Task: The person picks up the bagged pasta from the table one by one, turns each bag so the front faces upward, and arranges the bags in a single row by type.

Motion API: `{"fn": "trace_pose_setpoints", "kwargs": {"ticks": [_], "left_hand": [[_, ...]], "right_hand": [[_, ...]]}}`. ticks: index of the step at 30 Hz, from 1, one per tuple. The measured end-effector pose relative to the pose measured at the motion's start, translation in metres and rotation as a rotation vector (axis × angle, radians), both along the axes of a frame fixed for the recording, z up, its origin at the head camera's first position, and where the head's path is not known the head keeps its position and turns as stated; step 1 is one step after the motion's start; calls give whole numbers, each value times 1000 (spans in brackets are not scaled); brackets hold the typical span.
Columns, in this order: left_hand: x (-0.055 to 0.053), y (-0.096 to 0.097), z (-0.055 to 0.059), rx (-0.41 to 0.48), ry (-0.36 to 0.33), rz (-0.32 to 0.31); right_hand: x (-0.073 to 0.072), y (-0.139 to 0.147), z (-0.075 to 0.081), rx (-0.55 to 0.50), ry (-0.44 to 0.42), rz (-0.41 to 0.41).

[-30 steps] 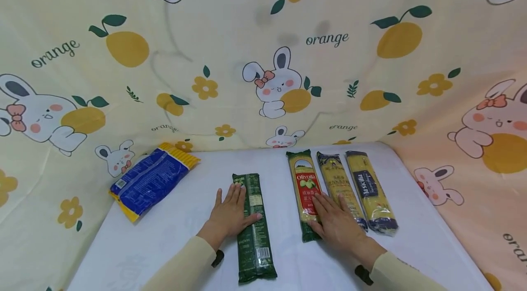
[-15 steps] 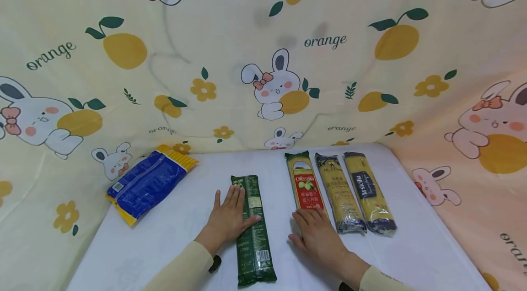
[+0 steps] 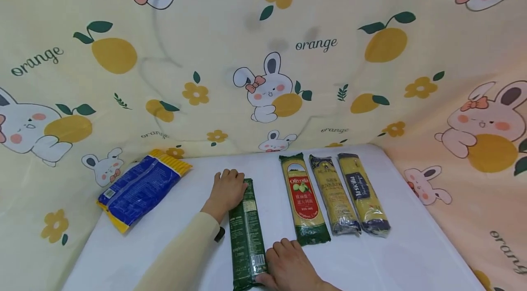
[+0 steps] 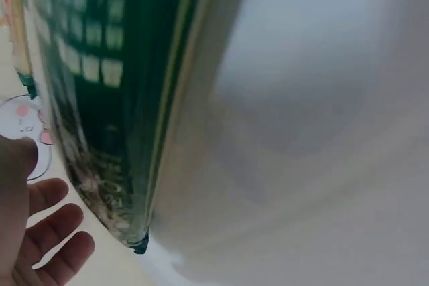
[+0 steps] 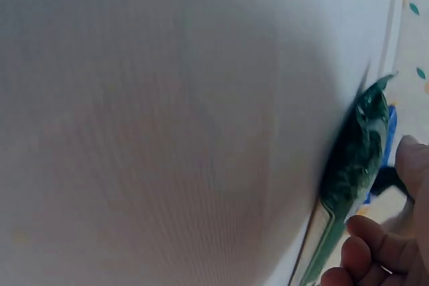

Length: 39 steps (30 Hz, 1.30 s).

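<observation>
The green packet (image 3: 245,236) lies lengthwise on the white counter (image 3: 395,259) in the head view, a barcode near its lower end. The left hand (image 3: 228,192) is at its upper end, fingertips hidden; the right hand (image 3: 290,266) is at the lower right corner, thumb over the packet. A blue packet (image 3: 144,190) lies well to the left; to the right lie a red-labelled packet (image 3: 304,195), a gold packet (image 3: 335,195) and a navy-labelled packet (image 3: 358,185), through whose film yellow contents show. What the green one holds is hidden.

The left wrist view shows the fingertips that the head view hides: loosely bent, apart, clamped on nothing visible. The red-labelled packet's end peeks in behind.

The right wrist view adds the green packet's crinkled end close up. The right hand's fingers are bent together beside its edge, thumb apart from them; whether they grip, one cannot tell.
</observation>
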State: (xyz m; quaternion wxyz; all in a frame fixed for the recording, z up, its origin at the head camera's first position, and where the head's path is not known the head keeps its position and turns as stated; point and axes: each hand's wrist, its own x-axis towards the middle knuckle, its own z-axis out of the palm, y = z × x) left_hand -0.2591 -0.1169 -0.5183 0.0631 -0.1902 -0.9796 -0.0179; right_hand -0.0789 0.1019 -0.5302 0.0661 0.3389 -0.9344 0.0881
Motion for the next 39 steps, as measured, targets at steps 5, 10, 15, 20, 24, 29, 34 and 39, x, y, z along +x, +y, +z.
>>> {"fn": "trace_pose_setpoints", "kwargs": {"ticks": [5, 10, 15, 20, 24, 29, 34, 39], "left_hand": [[-11, 5, 0, -51, -51, -5], [-14, 10, -6, -62, -62, -18], [-16, 13, -18, -49, 33, -34], [-17, 13, -27, -3, 188, -83], [-19, 12, -25, 37, 274, -105], [-24, 10, -7, 100, 390, -138], [-25, 11, 20, 199, 632, -198], [-25, 13, 47, 277, 825, -240]], "right_hand": [[0, -7, -7, 11, -20, 7], [0, -7, -10, 4, -8, 11], [1, -5, -9, 15, -51, -5], [1, -4, -9, 24, -62, -23], [0, -3, -9, 36, -38, -41], [-5, -4, -9, 52, -88, -98], [-11, -6, -4, 54, -147, -156], [-18, -7, -1, 51, -41, -199]]}}
